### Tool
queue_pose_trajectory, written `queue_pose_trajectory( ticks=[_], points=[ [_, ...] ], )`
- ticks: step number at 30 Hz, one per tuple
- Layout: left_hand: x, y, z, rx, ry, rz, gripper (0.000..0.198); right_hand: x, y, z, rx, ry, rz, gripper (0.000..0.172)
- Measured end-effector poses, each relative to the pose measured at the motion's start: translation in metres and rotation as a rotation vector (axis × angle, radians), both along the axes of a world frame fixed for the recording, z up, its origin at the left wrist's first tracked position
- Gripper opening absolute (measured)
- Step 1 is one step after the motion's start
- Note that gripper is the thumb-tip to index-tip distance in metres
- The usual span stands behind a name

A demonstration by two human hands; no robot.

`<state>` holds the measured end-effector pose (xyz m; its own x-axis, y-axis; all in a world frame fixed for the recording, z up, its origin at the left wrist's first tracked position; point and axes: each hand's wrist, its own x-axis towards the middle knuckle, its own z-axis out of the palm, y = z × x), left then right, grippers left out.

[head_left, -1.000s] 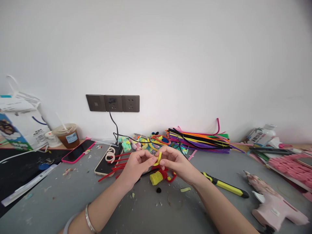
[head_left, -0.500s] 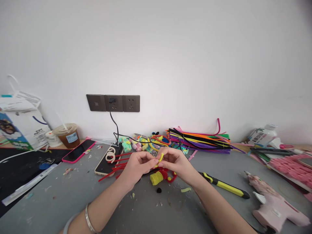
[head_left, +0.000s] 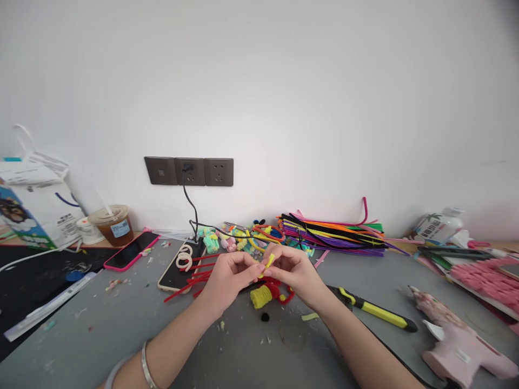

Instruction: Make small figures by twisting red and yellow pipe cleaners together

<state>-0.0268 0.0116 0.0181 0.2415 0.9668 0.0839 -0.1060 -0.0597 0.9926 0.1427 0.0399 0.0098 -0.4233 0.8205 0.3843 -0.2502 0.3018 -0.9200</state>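
A short yellow pipe cleaner [head_left: 269, 263] is pinched between the fingertips of my left hand [head_left: 235, 273] and my right hand [head_left: 291, 268]. Both hands are closed on it, close together above the grey table. Just below them lies a coiled yellow and red pipe cleaner piece [head_left: 261, 296]. A small black pompom [head_left: 265, 317] rests nearer to me. Several red pipe cleaners [head_left: 178, 294] stick out to the left from behind my left hand.
Behind my hands are a pile of pastel pieces [head_left: 211, 240] and a bundle of coloured pipe cleaners [head_left: 336, 235]. A yellow-black cutter [head_left: 381, 314] and a pink glue gun [head_left: 454, 340] lie right. Leftward are phones [head_left: 132, 252] and a drink cup [head_left: 115, 227].
My fingers have shifted slightly on the yellow pipe cleaner, and its tip leans a little more to the right. The other things stay in place.
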Motion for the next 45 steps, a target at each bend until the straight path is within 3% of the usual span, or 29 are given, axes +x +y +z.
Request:
queue_pose_trajectory(
  ticks=[12, 18, 26, 45],
  points=[
    [-0.004, 0.0, -0.001, 0.105, 0.098, 0.036, 0.032, 0.001, 0.0, 0.001, 0.019, -0.009, -0.049, 0.018],
    [0.0, -0.002, -0.001, 0.237, 0.119, 0.175, 0.021, -0.001, 0.0, 0.0, -0.003, 0.023, -0.131, 0.022],
    [0.0, -0.004, -0.007, 0.407, 0.136, 0.295, 0.008, -0.004, -0.002, -0.001, 0.0, 0.029, -0.118, 0.019],
    [0.001, -0.005, -0.012, 0.608, 0.129, 0.31, 0.006, -0.005, -0.002, -0.007, -0.039, 0.094, -0.053, 0.017]
  ],
)
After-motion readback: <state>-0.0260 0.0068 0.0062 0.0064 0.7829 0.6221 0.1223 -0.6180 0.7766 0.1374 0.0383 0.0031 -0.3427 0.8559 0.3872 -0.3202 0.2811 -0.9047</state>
